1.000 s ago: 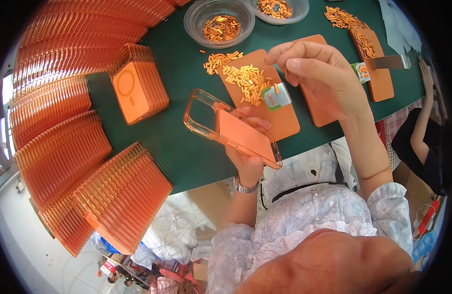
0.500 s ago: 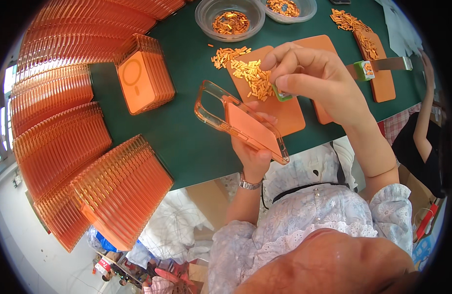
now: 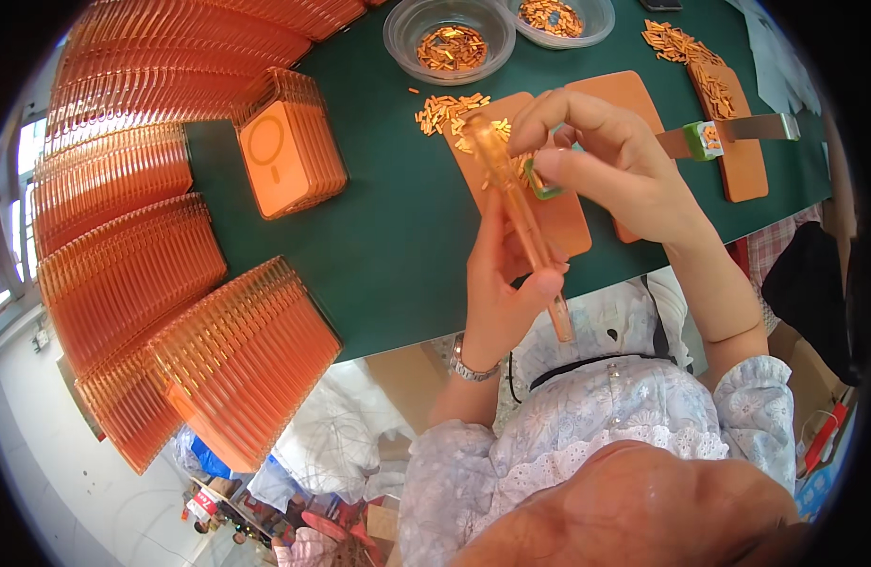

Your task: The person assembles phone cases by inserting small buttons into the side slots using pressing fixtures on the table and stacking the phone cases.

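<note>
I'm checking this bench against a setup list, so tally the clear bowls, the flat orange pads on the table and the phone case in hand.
Clear bowls: 2
Flat orange pads: 3
Held phone case: 1
Total: 6

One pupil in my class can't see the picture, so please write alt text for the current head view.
A person's left hand holds an orange phone case edge-on to the camera at a green table; the right hand is curled beside it. Small orange pieces lie on the table and in clear bowls; rows of orange cases stand at left.
</note>
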{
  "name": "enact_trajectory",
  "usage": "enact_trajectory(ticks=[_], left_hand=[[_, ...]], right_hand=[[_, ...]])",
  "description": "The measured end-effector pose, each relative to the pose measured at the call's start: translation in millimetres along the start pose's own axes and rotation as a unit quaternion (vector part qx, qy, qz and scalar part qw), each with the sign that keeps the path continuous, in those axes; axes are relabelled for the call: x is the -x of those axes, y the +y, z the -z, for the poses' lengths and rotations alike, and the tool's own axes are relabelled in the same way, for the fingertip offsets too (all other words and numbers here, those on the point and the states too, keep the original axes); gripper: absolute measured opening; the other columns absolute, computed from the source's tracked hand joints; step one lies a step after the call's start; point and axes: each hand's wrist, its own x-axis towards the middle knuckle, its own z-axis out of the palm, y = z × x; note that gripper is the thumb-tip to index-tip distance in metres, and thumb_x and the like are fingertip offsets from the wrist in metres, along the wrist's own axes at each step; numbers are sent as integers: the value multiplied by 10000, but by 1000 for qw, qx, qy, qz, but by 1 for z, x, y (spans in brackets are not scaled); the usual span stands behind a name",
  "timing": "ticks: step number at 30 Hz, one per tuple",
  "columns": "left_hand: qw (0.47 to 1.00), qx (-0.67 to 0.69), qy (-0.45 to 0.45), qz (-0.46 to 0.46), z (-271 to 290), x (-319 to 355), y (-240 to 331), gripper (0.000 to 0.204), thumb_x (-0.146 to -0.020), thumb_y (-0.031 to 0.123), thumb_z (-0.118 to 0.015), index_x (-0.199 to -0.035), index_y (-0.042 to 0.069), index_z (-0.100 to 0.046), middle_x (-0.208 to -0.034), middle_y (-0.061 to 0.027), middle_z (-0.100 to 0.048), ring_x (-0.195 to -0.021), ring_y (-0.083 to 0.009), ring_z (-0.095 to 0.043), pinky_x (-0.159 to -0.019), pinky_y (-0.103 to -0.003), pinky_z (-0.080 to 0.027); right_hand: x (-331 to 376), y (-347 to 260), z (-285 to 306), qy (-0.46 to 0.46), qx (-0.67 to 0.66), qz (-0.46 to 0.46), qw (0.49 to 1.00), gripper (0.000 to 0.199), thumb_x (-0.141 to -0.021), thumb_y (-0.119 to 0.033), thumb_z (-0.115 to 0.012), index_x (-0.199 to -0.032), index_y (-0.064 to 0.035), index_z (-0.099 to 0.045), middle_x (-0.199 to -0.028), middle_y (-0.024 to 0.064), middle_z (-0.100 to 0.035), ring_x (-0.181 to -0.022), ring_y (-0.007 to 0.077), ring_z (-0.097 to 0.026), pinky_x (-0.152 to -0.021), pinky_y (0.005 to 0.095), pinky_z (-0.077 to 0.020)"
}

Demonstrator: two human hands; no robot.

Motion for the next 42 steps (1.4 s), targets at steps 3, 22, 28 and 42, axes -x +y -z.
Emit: enact_trajectory(ticks=[3,22,28,42], left_hand=[[999,-21,-7,33,-4,-9,8,996,-797,316,-742,-1496,4,-105,-1188,-105,-498,-935,-168,-599,-769,-284,-529],[994,7,12,113,-13,-16,17,790,-863,362,-659,-1455,35,-252,-1129,-109,-574,-828,-154,-631,-665,-282,-572],[987,-137,72,51,-15,-12,28,681,-900,514,-530,-1267,-48,-415,-1009,-139,-600,-802,-199,-650,-642,-317,-577],[724,-584,352,-100,-53,96,191,738,-833,162,-656,-1446,0,-279,-1184,-164,-536,-876,-164,-603,-674,-301,-553]], right_hand=[[-1,2,-1,36,-49,-17,998,190,-914,-203,-592,-866,-19,-589,-809,-40,-565,-755,16,-489,-629,211,-386],[-11,27,-14,38,-105,3,994,235,-946,-231,-568,-821,-55,-476,-689,-53,-433,-628,11,-384,-532,200,-316],[-9,29,-12,30,-145,-7,989,204,-955,-224,-539,-860,-45,-530,-749,-33,-480,-669,31,-406,-598,204,-347],[-3,47,-20,21,-227,68,971,119,-919,-117,-583,-924,-21,-512,-878,8,-557,-852,67,-558,-784,213,-443]])
